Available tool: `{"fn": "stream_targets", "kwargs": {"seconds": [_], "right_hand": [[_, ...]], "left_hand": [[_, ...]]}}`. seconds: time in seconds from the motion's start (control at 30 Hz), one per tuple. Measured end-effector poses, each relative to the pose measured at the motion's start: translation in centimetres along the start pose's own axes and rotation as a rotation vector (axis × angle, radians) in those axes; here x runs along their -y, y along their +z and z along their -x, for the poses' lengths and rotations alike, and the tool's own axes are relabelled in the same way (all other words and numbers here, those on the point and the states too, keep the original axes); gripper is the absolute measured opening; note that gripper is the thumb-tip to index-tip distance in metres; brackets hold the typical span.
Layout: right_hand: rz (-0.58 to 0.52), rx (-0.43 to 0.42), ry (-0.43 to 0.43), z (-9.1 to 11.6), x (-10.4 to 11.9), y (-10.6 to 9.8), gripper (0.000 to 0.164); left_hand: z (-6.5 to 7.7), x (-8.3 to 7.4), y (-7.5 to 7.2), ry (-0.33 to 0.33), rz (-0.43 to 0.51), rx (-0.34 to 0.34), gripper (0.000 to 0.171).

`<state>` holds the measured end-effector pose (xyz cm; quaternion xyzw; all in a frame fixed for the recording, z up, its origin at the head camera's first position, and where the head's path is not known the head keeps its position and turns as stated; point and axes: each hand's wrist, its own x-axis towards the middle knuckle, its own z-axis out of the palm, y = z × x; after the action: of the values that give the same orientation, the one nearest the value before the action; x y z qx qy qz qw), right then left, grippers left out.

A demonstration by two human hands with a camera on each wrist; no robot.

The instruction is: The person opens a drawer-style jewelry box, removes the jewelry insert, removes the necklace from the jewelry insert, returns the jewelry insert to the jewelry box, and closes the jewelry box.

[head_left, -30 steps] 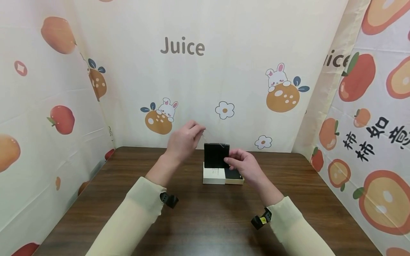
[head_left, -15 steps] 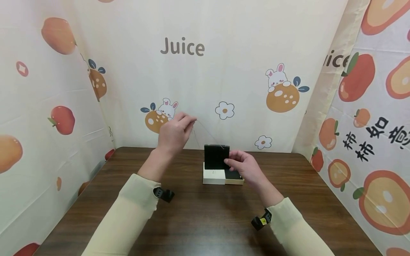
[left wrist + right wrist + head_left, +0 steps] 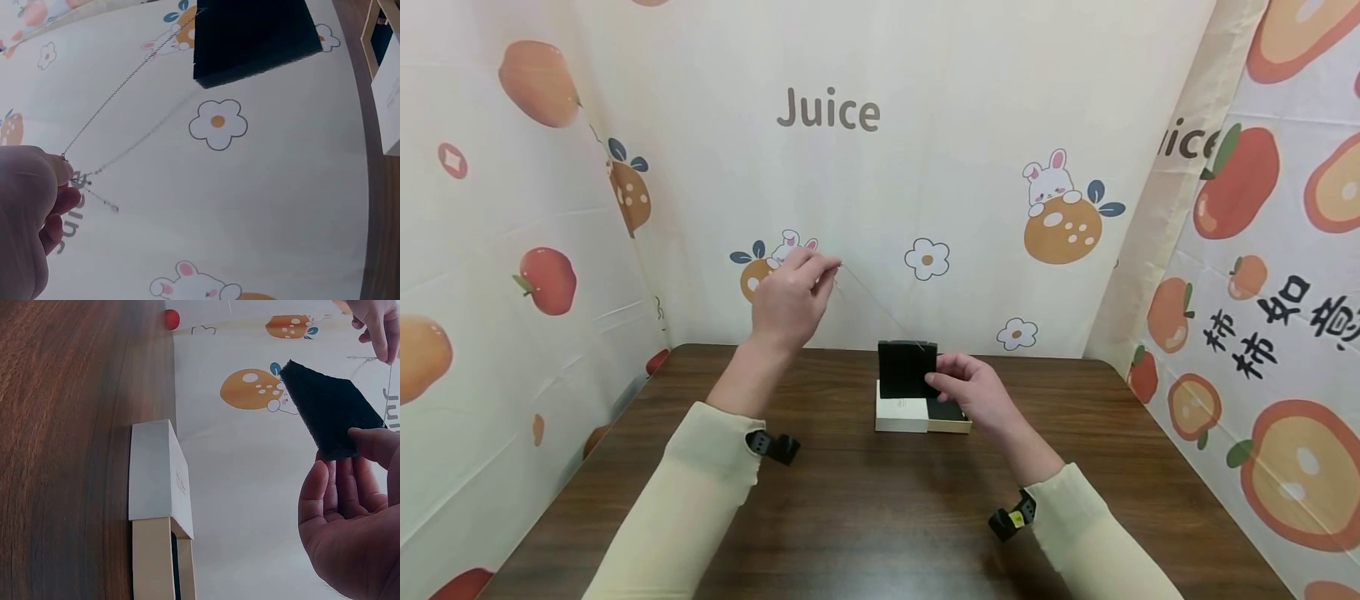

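My left hand (image 3: 790, 302) pinches the ends of a thin silver necklace (image 3: 111, 100) between thumb and fingertips. From there two chain strands run to a square black jewellery pad (image 3: 904, 371), and a short tail with a small bead (image 3: 114, 209) dangles below the fingers. The pad is held upright by my right hand (image 3: 976, 388), its thumb (image 3: 369, 440) on one face and the fingers behind. Close behind and below the pad, a white box sleeve (image 3: 901, 415) is partly slid off its cream drawer (image 3: 949, 426), which has a dark lining.
A dark wooden table (image 3: 880, 517) carries the box near its back edge. Behind it hangs a white curtain (image 3: 970, 100) with fruit and rabbit prints, and printed cloths also line both sides. Each wrist wears a small black camera (image 3: 784, 450).
My left hand has moved up and to the left, drawing the necklace out longer from the pad. The right hand and pad have sunk very slightly; the box has stayed put.
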<state>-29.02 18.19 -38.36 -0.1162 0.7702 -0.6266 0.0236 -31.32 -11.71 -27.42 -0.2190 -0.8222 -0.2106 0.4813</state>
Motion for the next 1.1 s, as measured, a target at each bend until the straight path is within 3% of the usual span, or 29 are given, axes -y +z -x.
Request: {"fn": "stream_targets", "kwargs": {"seconds": [0.3, 0.9, 1.1], "right_hand": [[0.019, 0.008, -0.010, 0.20, 0.23, 0.07, 0.021], [0.025, 0.006, 0.022, 0.15, -0.60, -0.20, 0.022], [0.023, 0.007, 0.022, 0.14, -0.76, -0.29, 0.023]], "left_hand": [[-0.31, 0.39, -0.40, -0.047, 0.011, -0.024, 0.014], [-0.47, 0.38, -0.56, -0.078, 0.031, -0.049, 0.016], [-0.30, 0.37, -0.40, -0.093, 0.047, -0.008, 0.014]]}}
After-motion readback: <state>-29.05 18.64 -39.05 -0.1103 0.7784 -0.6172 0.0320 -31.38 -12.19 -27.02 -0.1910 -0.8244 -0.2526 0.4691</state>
